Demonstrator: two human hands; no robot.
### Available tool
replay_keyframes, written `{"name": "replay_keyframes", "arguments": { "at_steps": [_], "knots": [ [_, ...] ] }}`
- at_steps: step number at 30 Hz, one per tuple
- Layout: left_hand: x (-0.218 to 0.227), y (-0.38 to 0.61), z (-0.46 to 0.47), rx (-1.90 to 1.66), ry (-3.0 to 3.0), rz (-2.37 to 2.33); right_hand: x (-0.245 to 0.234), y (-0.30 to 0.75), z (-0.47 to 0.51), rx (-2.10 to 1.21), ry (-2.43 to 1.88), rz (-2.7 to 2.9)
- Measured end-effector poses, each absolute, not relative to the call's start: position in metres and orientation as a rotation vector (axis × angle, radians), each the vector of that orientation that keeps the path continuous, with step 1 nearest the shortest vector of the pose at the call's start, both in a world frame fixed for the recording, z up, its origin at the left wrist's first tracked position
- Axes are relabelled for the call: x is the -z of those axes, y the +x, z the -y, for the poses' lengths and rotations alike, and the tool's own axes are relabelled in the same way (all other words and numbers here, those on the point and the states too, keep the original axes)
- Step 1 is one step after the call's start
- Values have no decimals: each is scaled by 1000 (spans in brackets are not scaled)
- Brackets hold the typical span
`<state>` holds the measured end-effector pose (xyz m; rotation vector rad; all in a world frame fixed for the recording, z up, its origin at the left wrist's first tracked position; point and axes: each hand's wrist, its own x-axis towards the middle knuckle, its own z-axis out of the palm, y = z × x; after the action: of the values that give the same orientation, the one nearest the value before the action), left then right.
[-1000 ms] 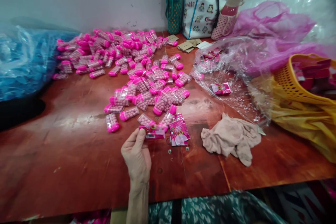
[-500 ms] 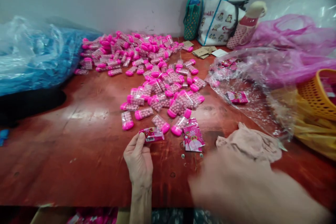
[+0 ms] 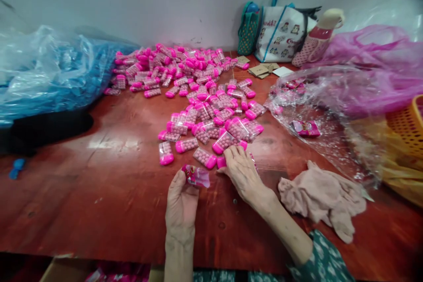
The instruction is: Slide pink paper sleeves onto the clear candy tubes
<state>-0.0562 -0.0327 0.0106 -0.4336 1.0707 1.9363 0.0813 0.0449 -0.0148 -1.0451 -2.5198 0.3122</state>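
My left hand [image 3: 181, 205] rests on the red-brown table [image 3: 99, 194] and pinches a small pink printed packet [image 3: 196, 175] between thumb and fingers. My right hand [image 3: 240, 171] lies just right of it, fingers curled down onto a pink-capped clear candy tube [image 3: 220, 161] at the near edge of the heap; it covers the stack of pink packets lying there. A big heap of the same candy tubes [image 3: 198, 97] spreads from the hands back toward the wall.
A beige cloth [image 3: 322, 194] lies right of my right hand. Crumpled clear plastic [image 3: 330, 114] holds a pink packet [image 3: 306, 128]. Pink plastic bag and orange basket [image 3: 410, 125] sit far right, a blue plastic sack [image 3: 49, 75] left, tote bags [image 3: 280, 33] at the wall.
My right hand has come in from the lower right and landed on the tubes and packets beside my left hand. The view has shifted left. My left hand still holds its packet.
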Motion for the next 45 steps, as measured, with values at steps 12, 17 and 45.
{"name": "replay_keyframes", "arguments": {
  "at_steps": [12, 17, 45],
  "knots": [
    [1, -56, 34, -1987, -94, -1085, -42, 79, -17, -1274, -1168, 1657],
    [-1, -51, 34, -2004, 71, -1152, -42, 75, -6, -1316, -1180, 1638],
    [-16, -23, 36, -1761, 234, -1124, -32, 85, -7, -1070, -1050, 1851]
  ]
}}
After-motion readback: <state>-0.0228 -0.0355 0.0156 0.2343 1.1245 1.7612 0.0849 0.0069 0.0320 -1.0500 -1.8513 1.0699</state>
